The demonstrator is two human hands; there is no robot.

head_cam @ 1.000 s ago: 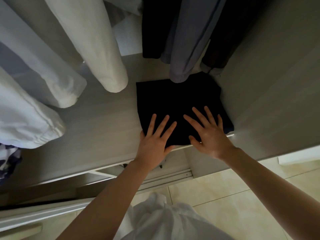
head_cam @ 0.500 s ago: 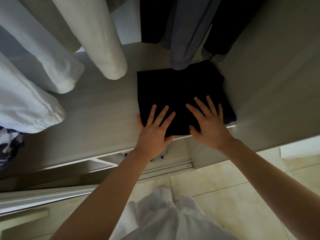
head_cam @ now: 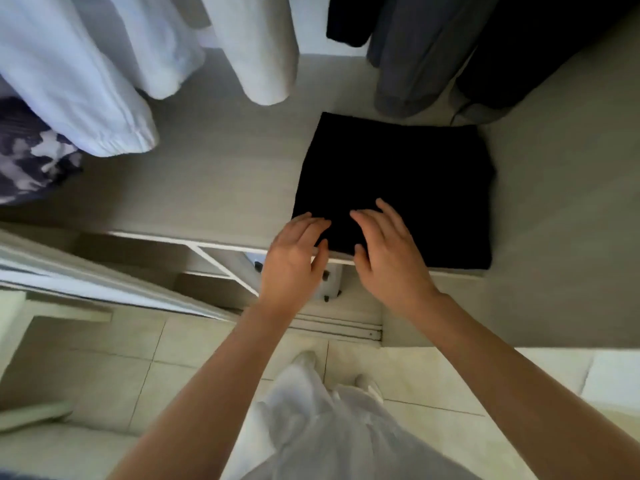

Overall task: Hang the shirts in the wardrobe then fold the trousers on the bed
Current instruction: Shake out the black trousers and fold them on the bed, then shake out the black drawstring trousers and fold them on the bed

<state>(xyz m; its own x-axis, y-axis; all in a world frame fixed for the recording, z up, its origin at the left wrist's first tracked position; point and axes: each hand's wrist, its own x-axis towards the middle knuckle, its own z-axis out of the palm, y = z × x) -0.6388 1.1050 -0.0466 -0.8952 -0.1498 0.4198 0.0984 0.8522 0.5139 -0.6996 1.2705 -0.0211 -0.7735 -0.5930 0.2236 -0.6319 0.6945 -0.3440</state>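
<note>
A: Just ahead of the fingertips, on the wardrobe shelf [head_cam: 207, 188], a folded black garment [head_cam: 398, 188] is seen lying flat; trousers are likely, though the fabric is too dark for this to be confirmed.

B: Hand positions noted?

A: The left hand [head_cam: 294, 261] is held at the near-left corner of the garment, the right hand [head_cam: 388, 254] just beside it over the near edge. Both are open and loosely curled, with nothing gripped. Whether the fingertips are touching the cloth cannot be told.

B: Orientation of the garment?

A: No clear long axis is shown. Most of the fold lies beyond and to the right of the fingers, against the wardrobe's side wall [head_cam: 554, 202], so the right hand is judged nearer its middle.

B: Overhead?

A: Hanging pale garments [head_cam: 256, 46] and dark garments [head_cam: 415, 57] are noted beyond the fingers.
</note>
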